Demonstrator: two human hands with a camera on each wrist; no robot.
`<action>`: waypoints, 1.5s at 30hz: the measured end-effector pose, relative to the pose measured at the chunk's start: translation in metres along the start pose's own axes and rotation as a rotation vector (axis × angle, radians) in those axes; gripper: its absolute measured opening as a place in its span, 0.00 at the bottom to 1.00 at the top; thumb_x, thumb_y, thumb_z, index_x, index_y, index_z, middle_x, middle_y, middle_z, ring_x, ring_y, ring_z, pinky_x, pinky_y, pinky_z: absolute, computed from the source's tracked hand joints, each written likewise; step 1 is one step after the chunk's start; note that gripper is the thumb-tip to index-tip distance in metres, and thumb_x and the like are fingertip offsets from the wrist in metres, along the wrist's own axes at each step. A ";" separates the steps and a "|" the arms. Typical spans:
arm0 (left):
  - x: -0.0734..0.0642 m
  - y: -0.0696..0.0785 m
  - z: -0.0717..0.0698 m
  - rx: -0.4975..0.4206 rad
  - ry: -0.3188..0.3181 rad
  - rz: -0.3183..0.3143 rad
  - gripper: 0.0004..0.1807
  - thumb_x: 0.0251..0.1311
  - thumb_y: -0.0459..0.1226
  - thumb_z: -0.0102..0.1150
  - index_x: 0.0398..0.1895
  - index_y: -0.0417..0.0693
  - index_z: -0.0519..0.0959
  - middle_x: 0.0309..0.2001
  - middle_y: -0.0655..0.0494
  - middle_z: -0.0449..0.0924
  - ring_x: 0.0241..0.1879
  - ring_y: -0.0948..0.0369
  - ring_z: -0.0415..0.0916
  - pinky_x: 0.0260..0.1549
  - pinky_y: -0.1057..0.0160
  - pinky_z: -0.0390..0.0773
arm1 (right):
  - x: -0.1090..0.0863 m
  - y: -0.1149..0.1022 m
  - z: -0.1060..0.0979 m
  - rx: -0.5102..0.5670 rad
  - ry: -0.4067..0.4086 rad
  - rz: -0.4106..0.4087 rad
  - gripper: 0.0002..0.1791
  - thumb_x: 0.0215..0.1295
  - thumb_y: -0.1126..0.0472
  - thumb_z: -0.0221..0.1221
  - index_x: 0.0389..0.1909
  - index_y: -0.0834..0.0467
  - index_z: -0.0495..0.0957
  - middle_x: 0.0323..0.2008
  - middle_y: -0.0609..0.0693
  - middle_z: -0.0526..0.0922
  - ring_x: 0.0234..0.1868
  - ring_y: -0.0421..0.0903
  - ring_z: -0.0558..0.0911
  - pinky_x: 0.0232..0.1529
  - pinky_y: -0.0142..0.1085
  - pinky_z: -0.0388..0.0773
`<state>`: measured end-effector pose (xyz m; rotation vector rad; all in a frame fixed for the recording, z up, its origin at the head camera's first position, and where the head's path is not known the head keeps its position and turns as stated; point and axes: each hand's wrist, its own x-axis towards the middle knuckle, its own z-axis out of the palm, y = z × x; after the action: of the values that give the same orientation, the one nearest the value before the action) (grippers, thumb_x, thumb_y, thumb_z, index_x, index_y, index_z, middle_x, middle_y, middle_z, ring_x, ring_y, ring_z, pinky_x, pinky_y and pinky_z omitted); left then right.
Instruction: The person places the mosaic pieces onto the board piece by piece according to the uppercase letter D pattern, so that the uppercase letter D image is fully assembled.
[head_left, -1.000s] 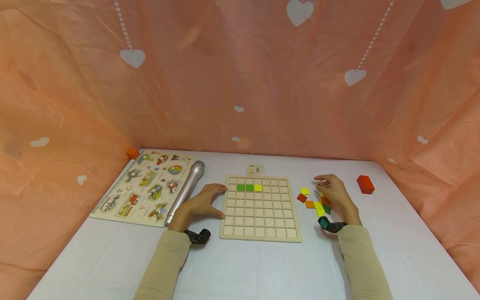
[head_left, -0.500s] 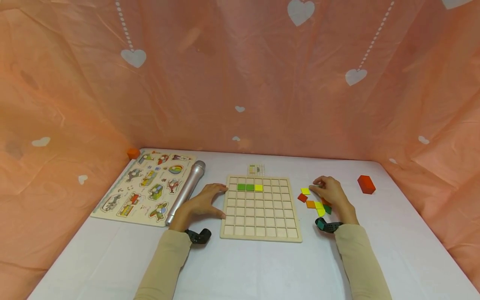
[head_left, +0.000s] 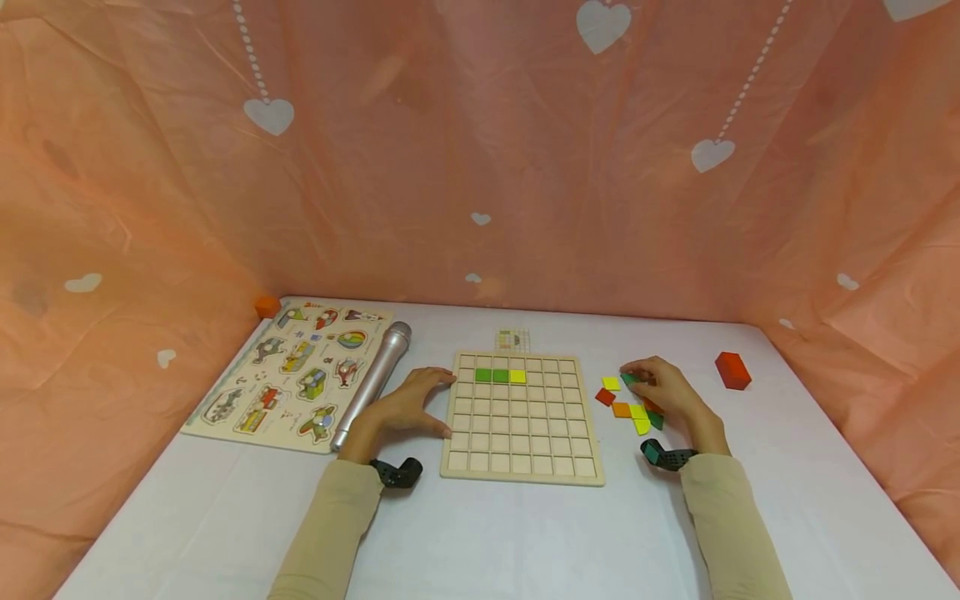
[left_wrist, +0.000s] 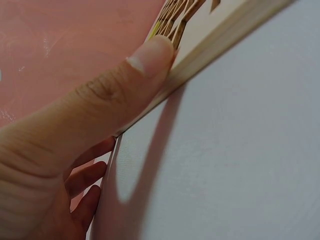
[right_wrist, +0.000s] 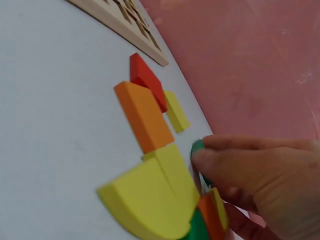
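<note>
My right hand (head_left: 666, 392) pinches a green tile (right_wrist: 196, 148) between thumb and fingers, just above the loose tiles on the right. Around it lie a yellow square tile (head_left: 611, 383), a red tile (head_left: 605, 397), an orange tile (head_left: 622, 409), a rounded yellow tile (right_wrist: 150, 197) and another green tile (head_left: 656, 420). My left hand (head_left: 405, 412) touches the left edge of a wooden grid board (head_left: 521, 478), thumb and fingers spread apart. Two green squares (head_left: 492, 376) and one yellow square (head_left: 517, 377) fill cells of the board's top row.
A small printed pattern card (head_left: 512, 339) lies behind the board. To the left are a silver microphone (head_left: 372, 386) and a picture puzzle board (head_left: 300, 375). A red block (head_left: 732, 370) stands at the far right, and an orange block (head_left: 267, 307) at the back left.
A green tile now shows between my right hand's thumb and fingers, after the hand shifted slightly left and then back right. The left hand and the board look unchanged.
</note>
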<state>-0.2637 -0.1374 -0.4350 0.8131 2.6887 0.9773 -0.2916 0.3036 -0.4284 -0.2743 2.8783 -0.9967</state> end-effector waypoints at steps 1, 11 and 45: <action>0.000 0.000 0.000 0.001 -0.001 0.001 0.48 0.36 0.47 0.75 0.64 0.41 0.64 0.67 0.43 0.59 0.68 0.45 0.50 0.67 0.45 0.51 | 0.000 0.000 0.001 -0.017 0.014 -0.008 0.18 0.62 0.66 0.58 0.53 0.62 0.75 0.45 0.60 0.75 0.43 0.54 0.71 0.49 0.46 0.74; 0.001 -0.001 0.001 0.019 -0.007 0.002 0.48 0.36 0.47 0.75 0.64 0.42 0.64 0.67 0.44 0.59 0.68 0.46 0.50 0.68 0.47 0.51 | 0.004 -0.016 0.010 -0.098 0.137 -0.124 0.16 0.60 0.63 0.60 0.47 0.66 0.78 0.37 0.59 0.77 0.36 0.51 0.73 0.41 0.43 0.75; -0.001 0.001 -0.001 0.003 -0.001 0.005 0.49 0.36 0.46 0.75 0.64 0.40 0.64 0.67 0.43 0.59 0.68 0.45 0.50 0.67 0.46 0.51 | 0.010 -0.103 0.090 0.010 0.105 -0.372 0.10 0.54 0.64 0.66 0.37 0.63 0.82 0.28 0.49 0.79 0.27 0.40 0.75 0.28 0.29 0.75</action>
<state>-0.2630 -0.1374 -0.4339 0.8209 2.6889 0.9742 -0.2747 0.1675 -0.4358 -0.8035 2.9783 -1.1062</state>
